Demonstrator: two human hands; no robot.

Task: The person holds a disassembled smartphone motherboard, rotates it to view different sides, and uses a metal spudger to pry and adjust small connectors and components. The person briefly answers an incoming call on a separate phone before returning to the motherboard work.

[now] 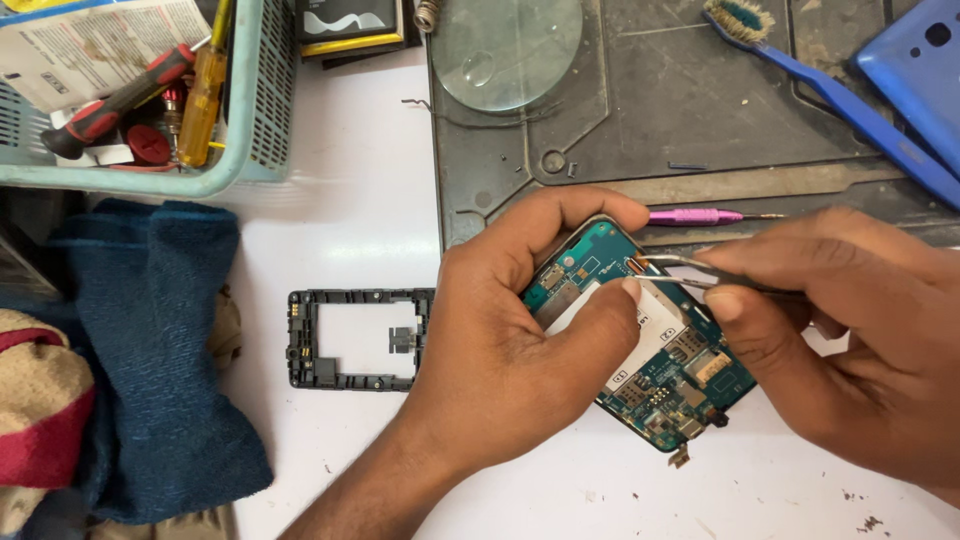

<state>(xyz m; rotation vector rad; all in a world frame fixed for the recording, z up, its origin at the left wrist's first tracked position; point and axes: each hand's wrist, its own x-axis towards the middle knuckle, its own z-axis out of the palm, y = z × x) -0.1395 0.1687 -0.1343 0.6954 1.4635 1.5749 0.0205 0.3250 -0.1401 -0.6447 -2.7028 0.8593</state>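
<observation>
Gripping the phone board [660, 370], left hand [510, 350]; right hand [850, 340] pinching tweezers [690, 272]

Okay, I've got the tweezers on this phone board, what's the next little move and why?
Probably a gentle upward lift with the tweezers. Their tips sit at the small orange connector near the top edge of the teal circuit board, while the left hand pins the board with thumb and forefinger. The right hand grips the tweezers low, so a small pry looks steady.
</observation>
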